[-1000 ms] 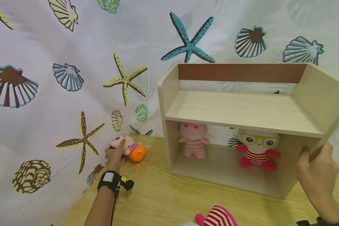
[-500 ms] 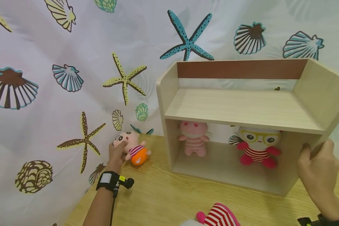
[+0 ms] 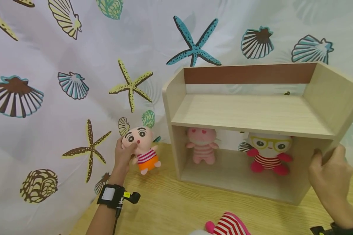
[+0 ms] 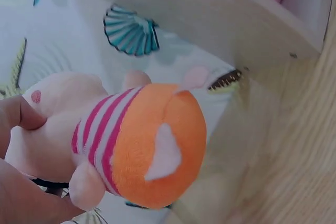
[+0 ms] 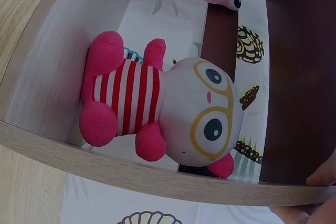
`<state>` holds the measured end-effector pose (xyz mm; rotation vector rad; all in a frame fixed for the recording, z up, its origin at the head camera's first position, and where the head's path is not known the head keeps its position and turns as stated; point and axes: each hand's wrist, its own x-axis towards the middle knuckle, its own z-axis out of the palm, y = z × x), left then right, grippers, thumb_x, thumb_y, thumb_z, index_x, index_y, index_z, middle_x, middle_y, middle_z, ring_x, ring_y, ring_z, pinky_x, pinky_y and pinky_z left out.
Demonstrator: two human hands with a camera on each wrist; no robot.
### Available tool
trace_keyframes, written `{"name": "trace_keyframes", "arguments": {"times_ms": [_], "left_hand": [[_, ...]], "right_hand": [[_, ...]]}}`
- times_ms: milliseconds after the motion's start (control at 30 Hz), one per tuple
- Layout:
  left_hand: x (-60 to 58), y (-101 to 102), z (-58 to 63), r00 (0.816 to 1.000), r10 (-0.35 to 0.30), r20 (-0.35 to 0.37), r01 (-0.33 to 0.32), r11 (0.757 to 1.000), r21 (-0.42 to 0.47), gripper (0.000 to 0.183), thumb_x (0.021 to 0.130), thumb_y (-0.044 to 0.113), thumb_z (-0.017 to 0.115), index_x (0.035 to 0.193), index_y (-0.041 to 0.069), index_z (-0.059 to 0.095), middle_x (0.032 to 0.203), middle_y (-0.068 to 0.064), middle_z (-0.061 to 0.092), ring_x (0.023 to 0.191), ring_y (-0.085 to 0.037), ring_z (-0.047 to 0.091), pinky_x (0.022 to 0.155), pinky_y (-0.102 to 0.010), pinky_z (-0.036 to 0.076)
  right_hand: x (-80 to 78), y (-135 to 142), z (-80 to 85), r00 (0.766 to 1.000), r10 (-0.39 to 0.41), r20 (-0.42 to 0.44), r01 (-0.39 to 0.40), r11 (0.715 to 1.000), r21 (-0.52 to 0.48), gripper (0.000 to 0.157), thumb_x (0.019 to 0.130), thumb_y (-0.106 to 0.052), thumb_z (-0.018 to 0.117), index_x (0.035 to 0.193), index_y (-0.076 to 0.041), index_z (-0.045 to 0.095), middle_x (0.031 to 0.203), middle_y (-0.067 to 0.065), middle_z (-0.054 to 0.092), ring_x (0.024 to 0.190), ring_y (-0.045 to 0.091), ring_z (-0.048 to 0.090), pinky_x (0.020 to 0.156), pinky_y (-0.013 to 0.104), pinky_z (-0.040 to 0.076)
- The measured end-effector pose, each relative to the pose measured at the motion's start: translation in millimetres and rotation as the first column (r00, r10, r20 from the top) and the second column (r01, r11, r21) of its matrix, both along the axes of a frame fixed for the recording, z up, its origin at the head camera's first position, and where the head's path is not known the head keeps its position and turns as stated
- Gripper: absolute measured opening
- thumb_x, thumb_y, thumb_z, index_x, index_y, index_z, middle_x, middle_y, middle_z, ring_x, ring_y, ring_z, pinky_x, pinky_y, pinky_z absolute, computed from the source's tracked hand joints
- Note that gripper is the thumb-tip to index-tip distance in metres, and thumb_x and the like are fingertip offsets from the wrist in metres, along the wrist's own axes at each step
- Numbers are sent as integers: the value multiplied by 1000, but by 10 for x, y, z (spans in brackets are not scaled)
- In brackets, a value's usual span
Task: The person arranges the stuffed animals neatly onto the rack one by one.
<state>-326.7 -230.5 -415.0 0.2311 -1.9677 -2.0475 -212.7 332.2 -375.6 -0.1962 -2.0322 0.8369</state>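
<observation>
At the bottom edge of the head view, a red-and-white striped plush piece with a pink ball (image 3: 230,224), partly cut off, lies on a pale yellow wood-grain table (image 3: 170,209). At lower right, the right hand (image 3: 330,173) grips the right side panel of a light wooden two-tier shelf (image 3: 253,112), thumb and fingers on either side of the board. Left of centre, the left hand (image 3: 125,158), wearing a black wrist strap (image 3: 111,195), grasps a peach plush doll with a striped top and orange shorts (image 3: 147,160) by its head, thumb across the cheek. The doll leans, head up, just left of the shelf; whether its feet touch the table I cannot tell. In the shelf's lower compartment, a pink striped plush toy (image 3: 204,150) sits at left and a white-headed plush with yellow glasses and red limbs (image 3: 269,150) at right. Behind everything hangs a white cloth printed with shells and starfish (image 3: 100,42).
</observation>
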Motion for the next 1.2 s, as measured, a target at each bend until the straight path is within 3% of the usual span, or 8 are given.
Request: {"name": "trace_keyframes", "arguments": {"times_ms": [167, 300, 400, 467, 567, 667, 1067, 1200], "left_hand": [[219, 116, 323, 997, -8, -70, 8, 1000, -3, 72, 94, 7, 62, 156, 18, 27, 145, -9, 43, 113, -28, 51, 94, -36, 52], [366, 167, 485, 987, -2, -162, 7, 1000, 30, 73, 92, 3, 60, 155, 17, 26, 143, -6, 43, 110, -22, 52, 90, -25, 52], [452, 208, 589, 976, 0, -216, 18, 997, 80, 70, 92, 3, 59, 151, 17, 26, 129, -6, 50, 83, -14, 56, 66, -16, 52], [507, 249, 664, 966, -11, -257, 46, 991, 129, 65, 92, 1, 58, 147, 16, 28, 113, -5, 55, 62, -11, 49, 51, -15, 44], [592, 318, 774, 937, -48, -345, 115, 978, 176, 52, 93, -2, 55, 138, 13, 36, 86, -6, 53, 44, -14, 33, 41, -18, 34], [693, 385, 883, 898, -106, -428, 189, 970, 155, 42, 93, -6, 52, 130, 9, 42, 77, -3, 51, 45, -15, 31, 41, -21, 33], [932, 738, 1327, 761, -282, -584, 360, 933, 18, 41, 90, 1, 59, 128, 8, 46, 102, -7, 53, 49, -16, 32, 44, -19, 36], [918, 917, 1457, 730, -301, -614, 393, 919, 16, 58, 87, 23, 78, 132, 7, 45, 108, -9, 52, 48, -15, 34, 45, -19, 37]], "right_hand": [[-9, -1, -8, 1000, -9, 8, 9, 1000, -18, 38, 92, -9, 52, 117, 19, 47, 90, 48, 56, 75, 69, 53, 42, 6, 21], [-10, -9, -9, 1000, -17, -1, 17, 1000, -3, 37, 92, -9, 52, 116, 19, 47, 89, 47, 56, 76, 69, 53, 37, 24, 35], [-6, -13, -6, 1000, -15, -5, 15, 1000, 8, 38, 92, -8, 51, 117, 20, 47, 90, 47, 56, 76, 69, 52, 37, 46, 39], [-6, -4, -5, 1000, -15, -2, 15, 1000, 1, 38, 92, -8, 52, 117, 20, 47, 90, 47, 56, 76, 69, 53, 38, 29, 35], [-7, 5, -9, 1000, -14, 2, 14, 1000, -5, 38, 92, -8, 52, 117, 20, 47, 90, 47, 56, 76, 68, 53, 41, 21, 30], [-11, 12, -19, 1000, -4, 4, 4, 1000, 0, 37, 92, -8, 52, 116, 20, 47, 89, 46, 56, 75, 68, 53, 43, 11, 23], [-18, 16, -25, 998, 4, -59, -2, 999, 32, 33, 91, -5, 53, 110, 21, 48, 86, 47, 56, 73, 69, 53, 44, 6, 20], [-14, 7, -32, 998, -6, -58, 9, 999, 39, 32, 91, -6, 53, 108, 21, 48, 84, 47, 55, 72, 68, 53, 43, 10, 21]]}}
